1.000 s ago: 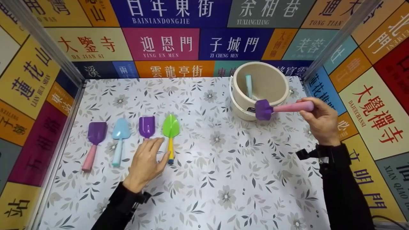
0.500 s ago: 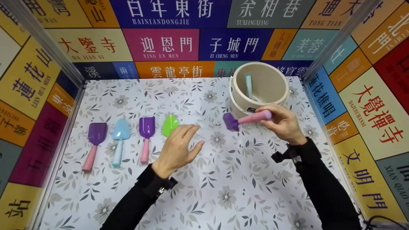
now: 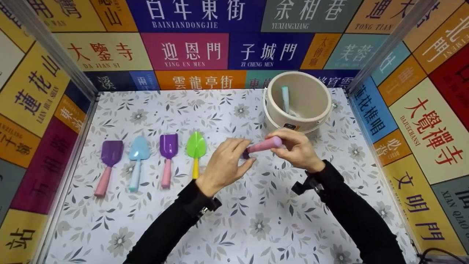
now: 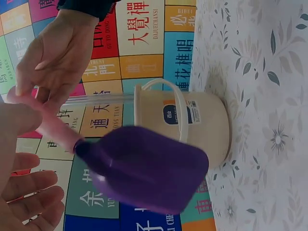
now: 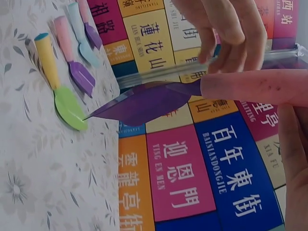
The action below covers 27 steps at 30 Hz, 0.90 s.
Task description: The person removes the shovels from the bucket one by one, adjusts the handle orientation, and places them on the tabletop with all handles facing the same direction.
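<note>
In the head view my right hand (image 3: 298, 149) grips the end of the pink handle of a toy shovel (image 3: 263, 145) with a purple blade. Close by, my left hand (image 3: 224, 163) hovers with loosely bent fingers and covers most of that blade. The left wrist view shows the whole purple blade (image 4: 154, 168), held up off the table. From the right wrist, the left fingers (image 5: 231, 38) appear behind the shovel, not closed round it. A beige bucket (image 3: 311, 97) stands just beyond the right hand, with a light blue handle (image 3: 285, 98) leaning inside.
Left of the hands lies a row of toy shovels: a green and yellow one (image 3: 196, 144), a purple and pink one (image 3: 168, 145), a light blue one (image 3: 139, 148) and another purple one (image 3: 111, 153). Panels (image 3: 183, 51) with lettering wall in the flower-patterned table (image 3: 260, 223).
The right hand has carried the purple shovel left and down, away from the bucket's front. My left hand has moved right from the row of shovels to beside the held one.
</note>
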Each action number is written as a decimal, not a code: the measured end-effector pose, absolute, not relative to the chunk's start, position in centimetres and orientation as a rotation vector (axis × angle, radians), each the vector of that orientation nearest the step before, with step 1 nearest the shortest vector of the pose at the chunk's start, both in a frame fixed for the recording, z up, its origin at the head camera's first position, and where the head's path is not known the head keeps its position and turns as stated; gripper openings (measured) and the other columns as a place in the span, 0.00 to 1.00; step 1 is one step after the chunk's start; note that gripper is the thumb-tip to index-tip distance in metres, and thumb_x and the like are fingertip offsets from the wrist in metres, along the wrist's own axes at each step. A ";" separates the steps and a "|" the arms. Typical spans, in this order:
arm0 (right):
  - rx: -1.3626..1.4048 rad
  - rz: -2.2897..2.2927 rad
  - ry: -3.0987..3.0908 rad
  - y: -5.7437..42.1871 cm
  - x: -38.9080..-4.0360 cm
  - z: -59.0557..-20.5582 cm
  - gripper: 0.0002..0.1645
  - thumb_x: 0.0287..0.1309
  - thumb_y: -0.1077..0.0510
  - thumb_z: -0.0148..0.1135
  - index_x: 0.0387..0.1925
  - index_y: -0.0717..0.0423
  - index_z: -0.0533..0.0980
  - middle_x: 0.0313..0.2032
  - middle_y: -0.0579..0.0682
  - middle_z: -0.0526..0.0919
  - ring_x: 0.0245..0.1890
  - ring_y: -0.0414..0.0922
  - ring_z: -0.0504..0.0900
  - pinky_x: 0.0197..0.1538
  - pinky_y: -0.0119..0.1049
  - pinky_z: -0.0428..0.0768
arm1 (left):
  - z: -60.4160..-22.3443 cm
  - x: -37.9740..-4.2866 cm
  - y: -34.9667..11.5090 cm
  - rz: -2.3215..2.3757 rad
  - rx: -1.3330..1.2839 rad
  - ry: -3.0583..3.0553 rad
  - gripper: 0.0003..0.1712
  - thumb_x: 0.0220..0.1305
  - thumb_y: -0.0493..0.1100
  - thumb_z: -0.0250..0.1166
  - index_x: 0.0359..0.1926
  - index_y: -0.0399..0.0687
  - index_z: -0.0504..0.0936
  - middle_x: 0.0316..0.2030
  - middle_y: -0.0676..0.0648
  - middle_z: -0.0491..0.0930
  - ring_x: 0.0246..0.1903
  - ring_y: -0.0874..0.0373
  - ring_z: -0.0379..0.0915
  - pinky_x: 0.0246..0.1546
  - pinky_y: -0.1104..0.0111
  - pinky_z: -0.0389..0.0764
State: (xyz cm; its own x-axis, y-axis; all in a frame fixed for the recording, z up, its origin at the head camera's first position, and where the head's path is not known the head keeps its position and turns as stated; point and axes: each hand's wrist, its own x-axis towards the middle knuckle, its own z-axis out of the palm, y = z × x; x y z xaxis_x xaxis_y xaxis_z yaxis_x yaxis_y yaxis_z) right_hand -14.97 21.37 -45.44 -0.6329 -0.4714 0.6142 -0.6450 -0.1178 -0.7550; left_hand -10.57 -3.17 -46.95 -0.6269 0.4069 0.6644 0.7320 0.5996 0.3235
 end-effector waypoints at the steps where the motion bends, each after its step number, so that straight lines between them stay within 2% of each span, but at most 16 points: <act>1: 1.273 1.847 -1.985 21.1 -14.9 -45.5 0.26 0.45 0.85 0.61 0.50 0.77 0.80 0.51 0.39 0.87 0.49 0.35 0.85 0.53 0.27 0.85 | -47.0 -10.6 -3.0 -0.802 -0.900 -2.293 0.24 0.64 0.45 0.75 0.55 0.35 0.83 0.48 0.41 0.87 0.47 0.48 0.83 0.54 0.61 0.85; 15: 1.299 1.867 -1.980 19.9 -14.3 -46.0 0.27 0.44 0.86 0.62 0.51 0.77 0.79 0.54 0.39 0.86 0.52 0.36 0.85 0.55 0.28 0.86 | -47.5 -10.5 -2.1 -0.802 -0.830 -2.286 0.16 0.63 0.38 0.75 0.50 0.36 0.84 0.42 0.42 0.87 0.43 0.49 0.84 0.49 0.64 0.87; 27: 1.287 1.859 -2.034 19.8 -14.1 -45.8 0.27 0.47 0.85 0.62 0.53 0.79 0.77 0.55 0.39 0.86 0.53 0.35 0.85 0.56 0.28 0.85 | -47.7 -10.4 -2.3 -0.829 -0.848 -2.293 0.15 0.66 0.37 0.73 0.51 0.34 0.84 0.42 0.41 0.87 0.43 0.49 0.85 0.48 0.64 0.88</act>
